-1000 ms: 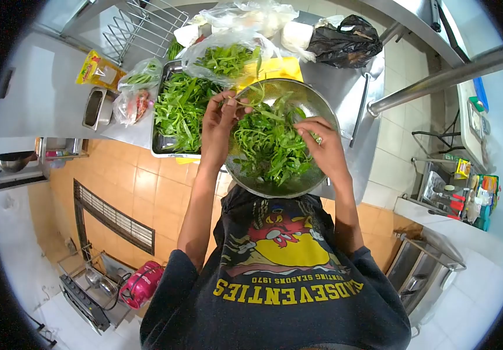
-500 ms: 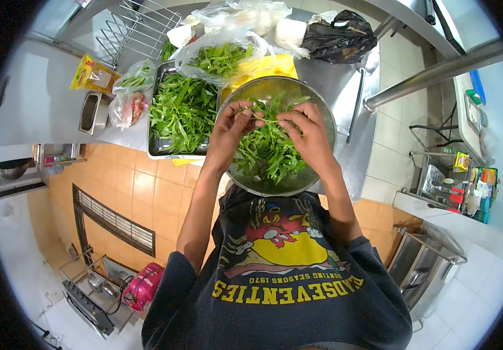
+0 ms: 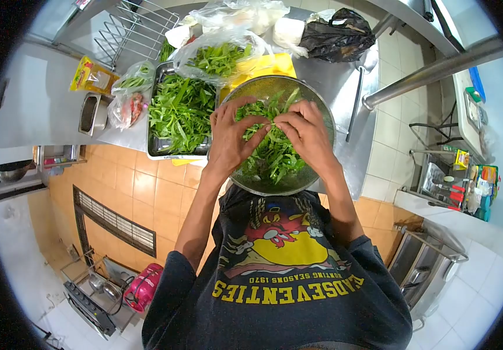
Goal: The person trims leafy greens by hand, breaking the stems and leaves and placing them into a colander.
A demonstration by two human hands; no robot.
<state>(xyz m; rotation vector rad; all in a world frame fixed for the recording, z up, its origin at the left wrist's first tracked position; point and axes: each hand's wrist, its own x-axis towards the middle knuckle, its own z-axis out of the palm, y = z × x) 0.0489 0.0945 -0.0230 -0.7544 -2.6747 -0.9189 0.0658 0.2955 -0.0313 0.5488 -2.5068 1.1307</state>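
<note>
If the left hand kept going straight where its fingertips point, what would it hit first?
Probably the fingertips of the right hand, just across from the left hand above the strainer; depth is unclear.

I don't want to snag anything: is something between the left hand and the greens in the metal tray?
Only the rim of the metal tray visibly lies between the left hand and the nearer greens. The clear plastic bag overlaps the tray's far end and might snag.
</note>
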